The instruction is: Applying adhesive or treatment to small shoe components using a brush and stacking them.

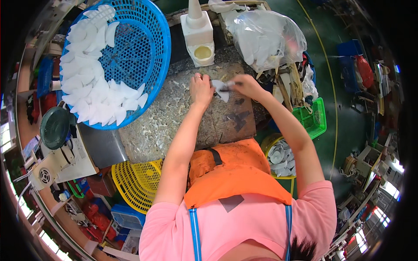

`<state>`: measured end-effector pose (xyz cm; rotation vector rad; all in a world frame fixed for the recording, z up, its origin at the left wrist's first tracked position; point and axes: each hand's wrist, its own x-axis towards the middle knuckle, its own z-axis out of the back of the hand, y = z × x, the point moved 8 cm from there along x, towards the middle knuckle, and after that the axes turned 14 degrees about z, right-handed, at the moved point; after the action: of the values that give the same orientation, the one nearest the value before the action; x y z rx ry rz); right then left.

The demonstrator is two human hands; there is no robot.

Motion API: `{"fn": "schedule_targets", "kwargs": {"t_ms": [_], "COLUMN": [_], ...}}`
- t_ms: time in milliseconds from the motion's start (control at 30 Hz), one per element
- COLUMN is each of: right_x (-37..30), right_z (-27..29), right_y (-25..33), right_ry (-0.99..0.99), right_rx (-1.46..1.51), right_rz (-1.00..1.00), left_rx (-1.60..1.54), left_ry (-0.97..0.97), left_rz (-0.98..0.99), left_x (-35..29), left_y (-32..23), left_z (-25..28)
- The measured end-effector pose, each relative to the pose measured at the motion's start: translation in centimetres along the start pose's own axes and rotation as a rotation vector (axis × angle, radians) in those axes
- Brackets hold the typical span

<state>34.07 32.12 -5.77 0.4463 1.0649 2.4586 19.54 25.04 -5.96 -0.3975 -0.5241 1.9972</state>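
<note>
Presently, item in hand: one white moulded piece (pixel 221 88), flat and pointed, held on the tabletop (pixel 174 117) between both hands. Left hand (pixel 201 88) lies flat, fingers pressing the piece down at its left edge. Right hand (pixel 246 84) is closed around a slim tool (pixel 229 85) whose tip meets the piece; what kind of tool is too small to tell

Stock, judged finished: many like white pieces heaped along the left and lower side of the blue basket (pixel 143 56), roughly half its floor still bare. Stock, judged unworked: a clear plastic bag (pixel 265 37) of white pieces just beyond the right hand, and more in a yellow tub (pixel 278 156) below the tabletop edge. Work appears partway, with a good deal left

Surface: worn grey tabletop, littered with pale trimmings. A white block with a small cup (pixel 199 37) stands at its far edge

Room: green floor, a yellow basket (pixel 137 180) and a green crate (pixel 313 117) beside the bench, a small fan (pixel 55 126) at left, cluttered shelving around
</note>
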Motion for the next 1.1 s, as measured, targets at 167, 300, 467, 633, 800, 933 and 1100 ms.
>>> {"fn": "schedule_targets", "kwargs": {"t_ms": [167, 300, 467, 633, 800, 933, 1100], "right_x": [8.8, 12.8, 10.8, 6.8, -0.4, -2.1, -1.8], "right_z": [1.8, 0.8, 3.0, 4.5, 3.9, -2.2, 0.1], "right_y": [3.1, 1.5, 1.0, -0.2, -0.6, 0.2, 4.1], "right_ry": [-0.363, -0.141, -0.275, -0.464, -0.453, 0.288, -0.294], "right_rx": [-0.191, -0.342, -0.247, -0.016, 0.3, 0.123, -0.05], "right_rz": [0.076, 0.001, 0.05, -0.043, -0.444, -0.536, 0.136], "left_rx": [-0.084, -0.175, -0.202, -0.281, -0.006, -0.038, -0.053], "left_ry": [-0.016, 0.118, -0.099, 0.131, -0.133, -0.016, 0.011], "left_rz": [-0.019, -0.059, -0.165, -0.361, -0.343, -0.37, -0.414], "left_x": [0.0, -0.6, -2.4, -2.1, -6.2, -9.1, -8.8], "left_y": [1.4, 1.4, -0.3, -0.5, -1.4, -1.1, -0.8], "left_z": [-1.6, -2.5, 1.1, 1.7, 4.3, 0.0, -0.1]}}
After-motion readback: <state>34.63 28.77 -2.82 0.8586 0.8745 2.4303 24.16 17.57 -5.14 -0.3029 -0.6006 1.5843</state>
